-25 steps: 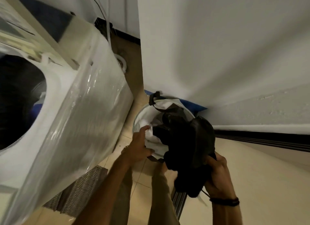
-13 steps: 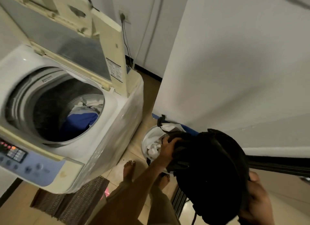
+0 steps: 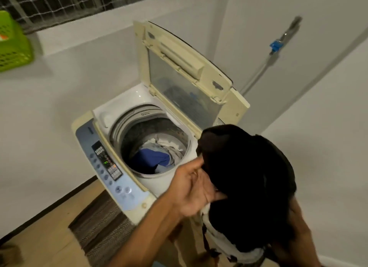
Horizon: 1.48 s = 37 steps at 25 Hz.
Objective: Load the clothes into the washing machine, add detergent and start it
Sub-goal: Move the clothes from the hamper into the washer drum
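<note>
A black garment (image 3: 247,177) is held up in a bunched mass just right of the washer (image 3: 123,103), beside the rim and not over the opening. It is dark, matt and crumpled, and its folds can barely be made out. Something white (image 3: 225,240) with dark straps is seen below it.

The left hand (image 3: 195,189) is turned palm up at the garment's left edge, with its fingers curled into the cloth and clamped on it. The right hand (image 3: 300,225) is largely covered at the garment's lower right, so how its fingers lie cannot be told.

The lid (image 3: 179,67) is raised. Blue clothes (image 3: 151,159) and white clothes (image 3: 169,143) are piled in the drum (image 3: 139,131). A green display is lit on the panel (image 3: 105,163). A striped mat (image 3: 99,223) is laid before the washer.
</note>
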Available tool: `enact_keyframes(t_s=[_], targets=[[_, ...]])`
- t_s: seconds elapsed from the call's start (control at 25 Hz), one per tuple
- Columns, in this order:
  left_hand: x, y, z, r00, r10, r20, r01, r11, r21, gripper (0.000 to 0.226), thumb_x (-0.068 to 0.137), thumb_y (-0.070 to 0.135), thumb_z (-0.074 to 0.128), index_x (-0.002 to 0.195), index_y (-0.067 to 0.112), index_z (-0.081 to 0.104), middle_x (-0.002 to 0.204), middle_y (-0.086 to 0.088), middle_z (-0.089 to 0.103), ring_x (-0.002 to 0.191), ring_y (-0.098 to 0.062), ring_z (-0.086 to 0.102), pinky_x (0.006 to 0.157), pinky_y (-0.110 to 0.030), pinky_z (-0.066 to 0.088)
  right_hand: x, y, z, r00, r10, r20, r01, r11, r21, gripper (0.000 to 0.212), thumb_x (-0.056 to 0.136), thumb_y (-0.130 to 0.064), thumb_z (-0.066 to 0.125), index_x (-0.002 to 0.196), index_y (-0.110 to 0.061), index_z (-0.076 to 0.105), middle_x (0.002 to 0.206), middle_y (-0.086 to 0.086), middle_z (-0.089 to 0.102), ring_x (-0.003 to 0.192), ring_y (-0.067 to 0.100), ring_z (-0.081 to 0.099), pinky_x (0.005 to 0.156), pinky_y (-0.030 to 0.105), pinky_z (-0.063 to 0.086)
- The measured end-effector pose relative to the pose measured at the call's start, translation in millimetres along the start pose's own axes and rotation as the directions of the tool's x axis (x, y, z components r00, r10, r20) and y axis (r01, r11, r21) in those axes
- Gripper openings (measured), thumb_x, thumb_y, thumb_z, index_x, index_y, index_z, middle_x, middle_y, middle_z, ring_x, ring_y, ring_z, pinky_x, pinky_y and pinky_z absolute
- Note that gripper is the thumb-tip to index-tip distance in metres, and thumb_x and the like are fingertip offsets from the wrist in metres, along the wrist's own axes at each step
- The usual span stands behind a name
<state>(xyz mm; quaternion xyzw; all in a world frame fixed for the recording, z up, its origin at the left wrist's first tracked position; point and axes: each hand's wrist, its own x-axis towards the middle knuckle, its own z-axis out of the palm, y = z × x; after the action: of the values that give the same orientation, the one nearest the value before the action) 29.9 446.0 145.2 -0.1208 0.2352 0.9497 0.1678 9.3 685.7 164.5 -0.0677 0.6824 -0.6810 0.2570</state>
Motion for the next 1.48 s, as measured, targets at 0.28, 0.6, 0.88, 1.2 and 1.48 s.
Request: enact_keyframes(t_s=[0.28, 0.6, 0.88, 1.2, 1.48], targets=[[-46, 159, -9, 0.900, 0.427, -0.084, -0.413, 0.899, 0.145, 0.052, 0.104, 0.044, 0.027, 0.119, 0.017, 0.068, 0.116, -0.004, 0.072, 0.107, -0.020, 0.069, 0.088, -0.035, 0.056, 160, -58, 153, 0.954, -0.137, 0.266, 0.136, 0.990, 0.023, 0.061, 0.068, -0.036, 0.081, 0.123, -0.018, 0.060, 0.116, -0.001, 0.071, 0.113, 0.022, 0.065, 0.093, 0.042, 0.054], [-51, 223, -114, 0.629, 0.509, -0.588, 0.052, 0.727, 0.685, 0.033, 0.102, 0.043, 0.036, 0.101, 0.019, 0.059, 0.089, -0.002, 0.062, 0.083, -0.019, 0.062, 0.074, -0.032, 0.055, 264, 24, 238, 0.970, -0.085, 0.227, 0.122, 0.981, -0.152, 0.053, 0.079, -0.005, 0.075, 0.128, -0.004, 0.057, 0.124, 0.011, 0.067, 0.111, 0.022, 0.065, 0.096, 0.037, 0.052], [-18, 155, -217, 0.545, 0.336, -0.768, 0.332, 0.754, 0.566, 0.013, 0.101, 0.028, 0.049, 0.113, 0.023, 0.051, 0.093, -0.004, 0.052, 0.085, -0.019, 0.053, 0.077, -0.034, 0.048, 272, 133, 219, 0.969, 0.241, 0.062, -0.143, 0.743, -0.653, 0.043, 0.092, -0.009, 0.056, 0.135, -0.006, 0.055, 0.138, 0.014, 0.057, 0.128, 0.029, 0.053, 0.107, 0.035, 0.043], [31, 71, -171, 0.542, 0.455, -0.706, 0.272, 0.700, 0.660, 0.012, 0.091, 0.023, 0.060, 0.100, 0.020, 0.069, 0.091, 0.000, 0.072, 0.081, -0.016, 0.068, 0.078, -0.034, 0.058, 207, 143, 128, 0.909, 0.250, -0.333, -0.305, 0.944, -0.125, 0.015, 0.086, -0.008, 0.062, 0.085, -0.018, 0.073, 0.083, 0.004, 0.075, 0.069, 0.014, 0.071, 0.065, 0.028, 0.057], [100, -95, -153, 0.788, 0.040, -0.614, 0.559, 0.371, 0.741, 0.012, 0.091, 0.032, 0.060, 0.096, 0.027, 0.070, 0.091, -0.004, 0.073, 0.080, -0.019, 0.065, 0.083, -0.038, 0.054, 78, 299, -7, 0.565, 0.673, -0.478, -0.749, 0.661, 0.047, 0.016, 0.091, -0.015, 0.059, 0.078, -0.019, 0.068, 0.086, 0.011, 0.073, 0.082, 0.028, 0.070, 0.080, 0.045, 0.059]])
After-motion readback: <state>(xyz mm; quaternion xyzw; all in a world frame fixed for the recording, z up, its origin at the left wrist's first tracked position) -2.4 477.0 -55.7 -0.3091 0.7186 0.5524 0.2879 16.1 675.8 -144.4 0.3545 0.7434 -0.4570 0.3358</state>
